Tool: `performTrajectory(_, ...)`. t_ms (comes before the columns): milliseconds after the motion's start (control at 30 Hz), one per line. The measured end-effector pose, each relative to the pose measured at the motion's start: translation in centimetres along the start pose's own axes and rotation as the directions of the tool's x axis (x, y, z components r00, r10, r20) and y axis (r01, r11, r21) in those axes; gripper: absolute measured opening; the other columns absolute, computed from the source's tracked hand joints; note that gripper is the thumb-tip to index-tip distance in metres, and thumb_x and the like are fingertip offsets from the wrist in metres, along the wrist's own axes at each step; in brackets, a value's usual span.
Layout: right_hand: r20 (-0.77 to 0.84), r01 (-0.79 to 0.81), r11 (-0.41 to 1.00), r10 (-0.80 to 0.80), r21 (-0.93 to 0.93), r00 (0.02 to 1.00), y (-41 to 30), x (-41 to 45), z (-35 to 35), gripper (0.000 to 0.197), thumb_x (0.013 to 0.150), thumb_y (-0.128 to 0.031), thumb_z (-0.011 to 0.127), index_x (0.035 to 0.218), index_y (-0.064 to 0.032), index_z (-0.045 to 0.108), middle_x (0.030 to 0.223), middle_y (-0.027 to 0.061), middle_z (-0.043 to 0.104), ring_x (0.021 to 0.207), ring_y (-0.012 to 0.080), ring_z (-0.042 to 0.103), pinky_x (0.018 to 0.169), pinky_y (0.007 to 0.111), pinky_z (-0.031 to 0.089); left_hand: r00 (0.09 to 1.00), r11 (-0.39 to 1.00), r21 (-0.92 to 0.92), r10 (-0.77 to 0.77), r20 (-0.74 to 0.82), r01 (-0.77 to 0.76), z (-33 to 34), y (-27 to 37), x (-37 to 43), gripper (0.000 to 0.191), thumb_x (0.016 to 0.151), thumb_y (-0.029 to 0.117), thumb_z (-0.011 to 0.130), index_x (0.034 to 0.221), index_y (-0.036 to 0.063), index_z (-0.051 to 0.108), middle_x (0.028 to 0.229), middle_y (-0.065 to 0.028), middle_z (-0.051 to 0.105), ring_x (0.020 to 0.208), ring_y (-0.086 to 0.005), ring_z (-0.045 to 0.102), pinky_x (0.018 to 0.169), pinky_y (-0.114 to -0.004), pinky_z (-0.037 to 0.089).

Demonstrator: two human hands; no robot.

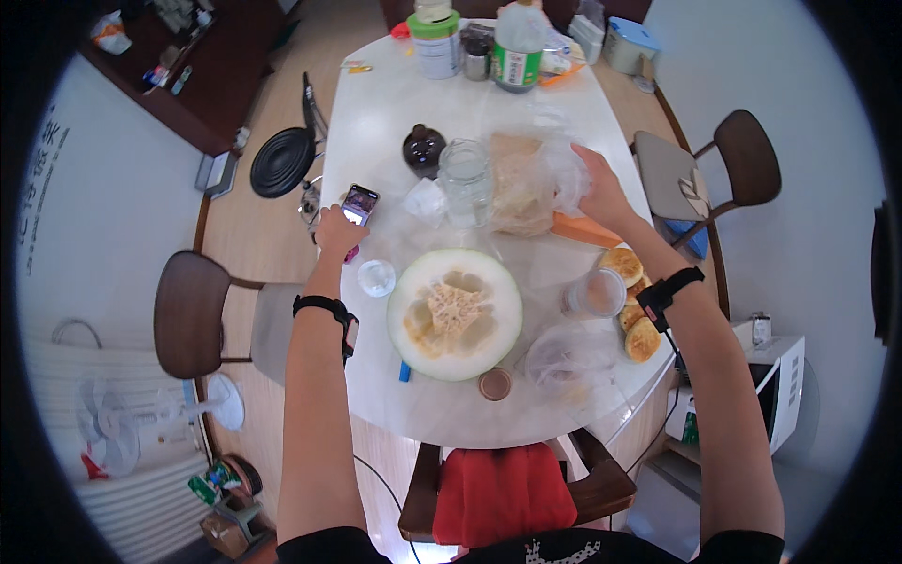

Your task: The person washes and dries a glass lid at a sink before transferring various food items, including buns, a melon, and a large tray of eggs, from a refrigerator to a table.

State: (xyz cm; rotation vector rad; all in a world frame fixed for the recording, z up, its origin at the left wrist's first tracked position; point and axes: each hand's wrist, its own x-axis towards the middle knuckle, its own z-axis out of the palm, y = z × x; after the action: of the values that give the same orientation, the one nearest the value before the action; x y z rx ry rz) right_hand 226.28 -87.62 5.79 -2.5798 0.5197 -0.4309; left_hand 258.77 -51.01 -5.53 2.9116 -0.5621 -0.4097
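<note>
At the table's left edge, my left hand [340,229] grips the lower end of a smartphone [361,202] with a lit screen. A small pink thing [351,254] shows just below that hand. Over on the right, my right hand [602,187] holds the side of a clear plastic bag [566,169]; its fingertips are partly hidden by the film. Beside this bag lies a brownish bag [520,187] with blurred contents. Between my forearms sits a cut winter melon half [454,314], its seedy face upward. Round flatbreads [643,340] lie near my right wrist.
A glass jug [465,183], dark round pot [423,150], water glass [376,278] and clear plastic cup [595,292] stand on the white table [394,106]. Nearby are a brown lid [495,384] and crumpled plastic [571,359]. A red-draped chair [504,493] is close to me.
</note>
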Motion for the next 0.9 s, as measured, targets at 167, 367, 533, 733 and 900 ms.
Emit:
performTrajectory(167, -0.213, -0.224, 0.975, 0.216, -0.012, 0.953, 0.2, 0.9, 0.9, 0.101, 0.07, -0.011, 0.079, 0.154, -0.0057, 0.025, 0.135, 0.0287, 0.049, 0.128, 0.0395, 0.049, 0.106, 0.042, 0.044, 0.986, 0.991, -0.058, 0.113, -0.123, -0.121, 0.0, 4.0, 0.5, 0.066, 0.069, 0.029, 0.08, 0.127, 0.0068, 0.057, 0.116, -0.017, 0.059, 0.103, -0.0347, 0.065, 0.085, -0.045, 0.055)
performTrajectory(367, -0.02, -0.307, 0.951, 0.306, -0.031, 0.952, 2.0, 3.1, -1.3, 0.044, 0.076, -0.008, 0.069, 0.12, -0.0012, 0.066, 0.107, 0.0199, 0.07, 0.098, 0.0329, 0.068, 0.09, 0.039, 0.054, 0.863, 0.883, -0.253, 0.263, -0.432, -0.396, -1.8, 3.6, -3.2, 0.056, 0.074, 0.025, 0.078, 0.123, 0.0038, 0.061, 0.113, -0.0173, 0.06, 0.102, -0.0347, 0.063, 0.087, -0.044, 0.052)
performTrajectory(533, -0.082, -0.324, 0.874, 0.376, 0.364, 0.923, -4.5, 4.6, -3.9, 0.027, 0.08, -0.004, 0.065, 0.106, -0.0006, 0.072, 0.099, 0.0114, 0.073, 0.088, 0.018, 0.069, 0.08, 0.03, 0.054, 0.867, 0.809, -0.386, 0.277, -0.414, -0.443, -4.4, -1.2, -11.1, 0.046, 0.076, 0.017, 0.079, 0.117, 0.0022, 0.065, 0.107, -0.0142, 0.063, 0.101, -0.0309, 0.063, 0.087, -0.04, 0.051)
performTrajectory(733, 0.182, -0.478, 0.615, 0.481, 0.627, 0.858, -9.3, 2.1, -6.9, 0.022, 0.08, -0.003, 0.064, 0.1, 0.002, 0.072, 0.092, 0.0056, 0.07, 0.082, 0.0136, 0.064, 0.075, 0.027, 0.053, 0.993, 0.428, -0.902, 0.07, 0.093, 0.055, -8.1, 0.5, -20.9, 0.023, 0.091, 0.015, 0.072, 0.108, 0.0003, 0.067, 0.073, -0.0019, 0.061, 0.056, -0.0071, 0.056, 0.049, -0.023, 0.045)
performTrajectory(900, 0.192, -0.323, 0.832, 0.263, 0.451, 0.945, -8.3, -3.2, -2.3, 0.024, 0.083, -0.009, 0.062, 0.102, -0.001, 0.074, 0.096, 0.0109, 0.073, 0.089, 0.019, 0.069, 0.079, 0.031, 0.054, 0.955, 0.259, -0.935, 0.101, 0.277, 0.244, -10.3, 0.3, -25.3, 0.021, 0.093, 0.016, 0.07, 0.104, -0.0006, 0.066, 0.063, -0.0004, 0.057, 0.043, -0.0068, 0.046, 0.037, -0.024, 0.031)
